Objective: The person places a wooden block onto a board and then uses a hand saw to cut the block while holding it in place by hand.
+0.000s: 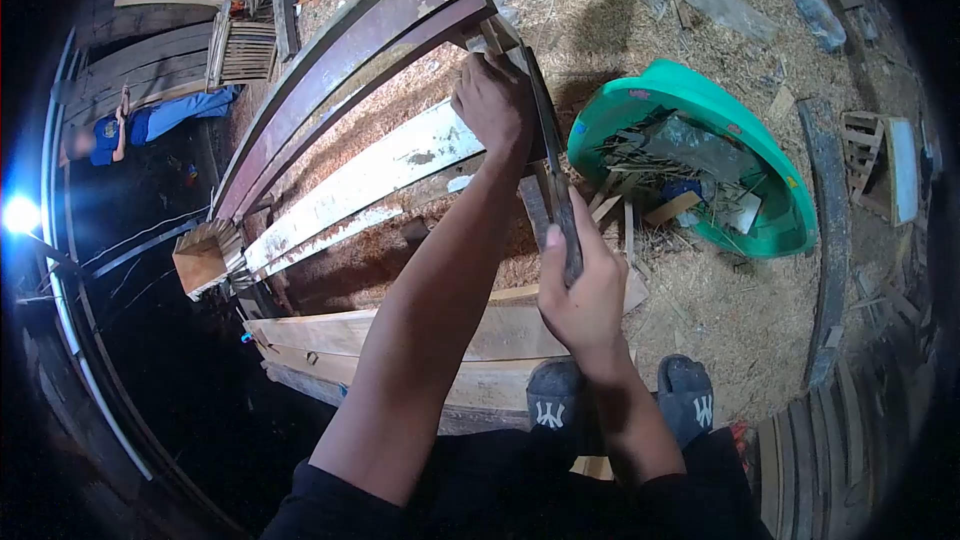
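Observation:
My right hand is closed around the handle of a long, narrow, dark-bladed tool. The blade is seen nearly edge-on and points away from me, so its exact kind cannot be told. My left hand grips the end of a wooden piece just left of the blade; its fingers are partly hidden. That piece adjoins a reddish-brown board with worn paint. Below it a white-painted board slants down to the left. Whether the blade touches the wood cannot be told.
A green tub filled with wood scraps stands to the right. Pale planks lie before my slippers. Sawdust and plastic bags cover the ground. A person in blue is at the far left, near a bright lamp.

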{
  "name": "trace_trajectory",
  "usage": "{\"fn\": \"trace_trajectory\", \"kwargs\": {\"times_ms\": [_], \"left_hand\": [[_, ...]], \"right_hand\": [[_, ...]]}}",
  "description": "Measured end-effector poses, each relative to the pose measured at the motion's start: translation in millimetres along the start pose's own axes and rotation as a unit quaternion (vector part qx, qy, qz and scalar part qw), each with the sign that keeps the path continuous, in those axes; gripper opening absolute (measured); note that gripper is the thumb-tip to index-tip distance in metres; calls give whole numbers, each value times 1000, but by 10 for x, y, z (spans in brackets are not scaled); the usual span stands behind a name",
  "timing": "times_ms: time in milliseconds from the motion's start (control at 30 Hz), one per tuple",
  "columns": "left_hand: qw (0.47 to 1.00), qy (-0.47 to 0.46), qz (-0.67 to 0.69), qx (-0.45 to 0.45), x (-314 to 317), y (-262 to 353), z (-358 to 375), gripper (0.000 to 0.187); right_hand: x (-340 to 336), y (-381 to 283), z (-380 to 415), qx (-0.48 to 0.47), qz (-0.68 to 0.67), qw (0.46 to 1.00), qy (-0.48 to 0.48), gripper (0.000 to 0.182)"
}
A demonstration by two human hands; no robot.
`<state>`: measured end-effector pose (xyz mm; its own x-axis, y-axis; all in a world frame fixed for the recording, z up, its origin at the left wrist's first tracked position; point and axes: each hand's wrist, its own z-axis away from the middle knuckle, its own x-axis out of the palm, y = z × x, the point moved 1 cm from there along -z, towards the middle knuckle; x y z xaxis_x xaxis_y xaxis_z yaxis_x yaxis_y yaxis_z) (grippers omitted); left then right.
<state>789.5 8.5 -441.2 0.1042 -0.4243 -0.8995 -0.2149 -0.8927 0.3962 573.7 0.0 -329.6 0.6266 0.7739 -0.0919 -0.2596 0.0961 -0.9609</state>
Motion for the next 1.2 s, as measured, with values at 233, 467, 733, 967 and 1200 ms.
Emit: {"fn": "trace_trajectory", "kwargs": {"times_ms": [233,467,733,967,1200], "left_hand": [[1000,5,-16,-16,7,13,2,32],[1000,7,-14,5,18,-50,33,35],[1000,22,-2,-6,54,-46,-7,36],[1000,3,-7,-23,-12,21,-7,32],[999,40,-1,7,60,-63,8,29]], "right_hand": [[-21,11,-120,-25,12,1000,-13,51],[81,90,-279,6,19,1000,-11,46],[-54,20,71,6,1,1000,5,46],[-44,81,59,-22,-1,1000,10,46],[51,100,-302,18,34,999,-13,44]]}}
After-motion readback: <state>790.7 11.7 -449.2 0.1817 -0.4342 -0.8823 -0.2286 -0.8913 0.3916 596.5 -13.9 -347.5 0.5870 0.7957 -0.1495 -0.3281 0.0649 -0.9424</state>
